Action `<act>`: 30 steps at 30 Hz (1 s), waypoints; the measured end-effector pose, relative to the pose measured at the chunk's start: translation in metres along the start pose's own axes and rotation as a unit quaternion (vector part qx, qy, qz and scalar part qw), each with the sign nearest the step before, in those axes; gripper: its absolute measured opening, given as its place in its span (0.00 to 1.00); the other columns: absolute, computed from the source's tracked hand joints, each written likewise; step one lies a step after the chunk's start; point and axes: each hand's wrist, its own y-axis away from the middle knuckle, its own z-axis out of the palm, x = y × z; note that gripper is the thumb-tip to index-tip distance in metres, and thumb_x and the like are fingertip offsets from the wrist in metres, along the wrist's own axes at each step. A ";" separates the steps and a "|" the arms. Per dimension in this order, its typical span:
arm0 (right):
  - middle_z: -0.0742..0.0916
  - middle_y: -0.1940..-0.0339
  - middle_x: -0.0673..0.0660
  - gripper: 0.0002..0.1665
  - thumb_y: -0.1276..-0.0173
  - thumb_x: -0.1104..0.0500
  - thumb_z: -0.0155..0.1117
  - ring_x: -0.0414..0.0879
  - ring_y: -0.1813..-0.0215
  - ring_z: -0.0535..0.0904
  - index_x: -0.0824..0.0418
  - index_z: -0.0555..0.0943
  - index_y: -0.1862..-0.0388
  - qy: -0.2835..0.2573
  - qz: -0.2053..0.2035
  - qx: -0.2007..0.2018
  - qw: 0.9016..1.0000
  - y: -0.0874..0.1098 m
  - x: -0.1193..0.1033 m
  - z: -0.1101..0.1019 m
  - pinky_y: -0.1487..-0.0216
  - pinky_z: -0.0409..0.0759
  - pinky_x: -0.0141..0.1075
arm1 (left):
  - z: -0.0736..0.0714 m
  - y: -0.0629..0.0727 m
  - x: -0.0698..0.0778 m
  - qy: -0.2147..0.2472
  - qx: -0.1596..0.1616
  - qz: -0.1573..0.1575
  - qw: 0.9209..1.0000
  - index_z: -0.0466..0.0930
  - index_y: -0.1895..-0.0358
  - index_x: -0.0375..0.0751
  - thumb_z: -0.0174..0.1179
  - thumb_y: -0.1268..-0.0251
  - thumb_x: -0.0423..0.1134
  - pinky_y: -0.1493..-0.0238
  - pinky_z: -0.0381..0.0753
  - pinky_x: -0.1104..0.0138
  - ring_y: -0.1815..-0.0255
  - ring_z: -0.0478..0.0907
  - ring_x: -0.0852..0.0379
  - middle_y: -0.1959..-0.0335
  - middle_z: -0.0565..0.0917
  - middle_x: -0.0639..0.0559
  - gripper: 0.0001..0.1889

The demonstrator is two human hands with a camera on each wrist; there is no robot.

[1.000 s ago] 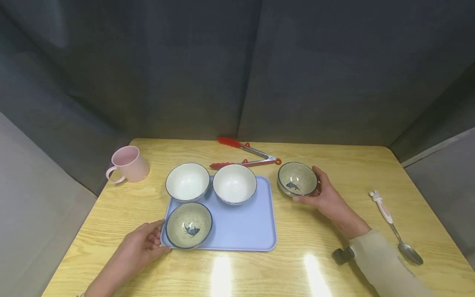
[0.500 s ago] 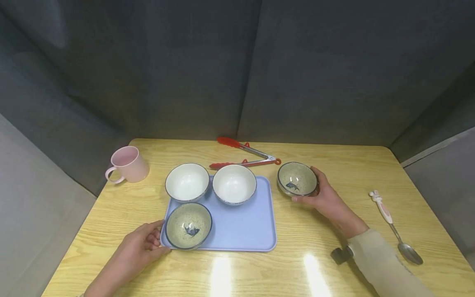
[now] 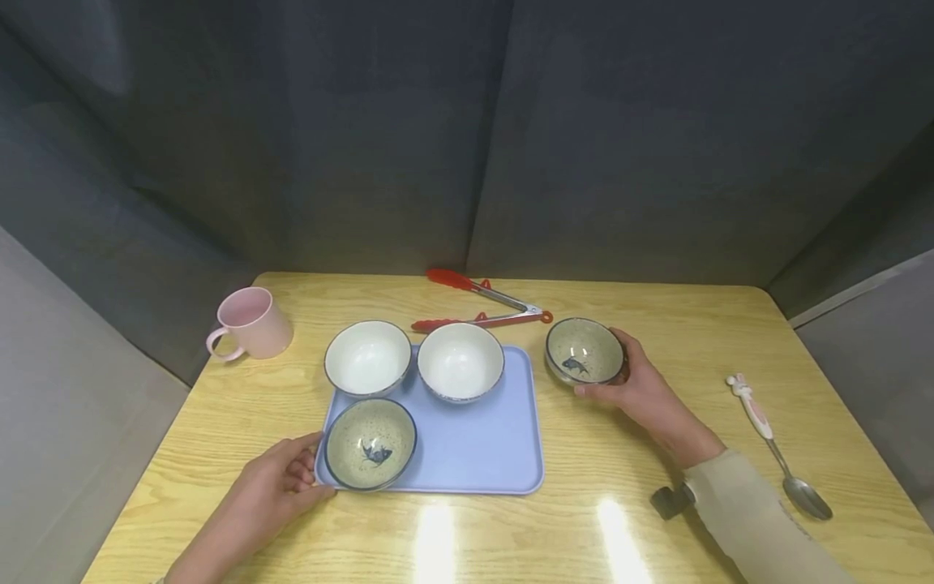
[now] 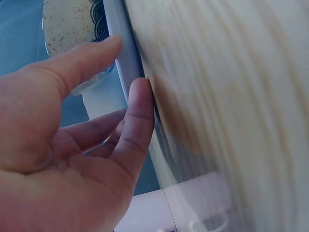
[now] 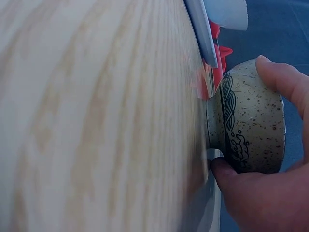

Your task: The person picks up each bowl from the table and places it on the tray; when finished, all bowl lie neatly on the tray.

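My left hand (image 3: 266, 491) is at the near left corner of a light blue tray (image 3: 474, 454), its thumb and fingers gripping the rim. In the left wrist view the thumb (image 4: 91, 60) lies across the tray's edge. Beside that hand, a speckled bowl (image 3: 357, 454) with a blue fish inside sits on the tray's near left corner. Two white bowls (image 3: 369, 357) with dark rims stand side by side along its far edge. To the right of the tray, my right hand (image 3: 645, 397) holds a smaller speckled fish bowl (image 5: 256, 121), fingers round its far side, thumb low near its foot.
Red-tipped tongs (image 3: 511, 312) lie spread behind the tray. A pink mug (image 3: 266, 328) stands at the far left of the wooden table (image 3: 584, 470). At the right lies a spoon (image 3: 777, 454) with a rabbit-shaped handle. Dark curtains (image 3: 365, 162) hang behind the table.
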 end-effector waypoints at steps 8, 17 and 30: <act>0.56 0.07 0.73 0.76 0.36 0.63 0.87 0.70 0.07 0.53 0.64 0.41 0.06 -0.020 -0.002 0.008 1.000 0.000 0.002 0.002 0.07 0.55 0.65 | -0.001 0.000 -0.001 0.000 0.004 0.009 1.000 0.81 0.28 0.25 0.85 0.44 0.28 0.58 0.91 0.75 0.61 0.79 0.69 0.58 0.83 0.52 0.38; 0.55 0.05 0.67 0.77 0.38 0.62 0.89 0.67 0.05 0.48 0.59 0.44 0.05 -0.027 0.012 0.003 1.000 0.016 -0.010 0.008 0.06 0.57 0.58 | 0.000 0.000 0.001 0.008 0.004 0.005 1.000 0.81 0.29 0.24 0.85 0.44 0.27 0.58 0.91 0.75 0.61 0.79 0.69 0.58 0.83 0.51 0.38; 0.62 0.10 0.65 0.73 0.42 0.65 0.90 0.66 0.08 0.57 0.59 0.51 0.08 -0.047 -0.032 -0.040 0.998 0.052 -0.047 0.041 0.30 0.75 0.16 | -0.001 0.000 0.000 -0.001 0.001 0.002 1.000 0.81 0.28 0.26 0.85 0.43 0.29 0.58 0.91 0.74 0.61 0.79 0.69 0.57 0.83 0.52 0.38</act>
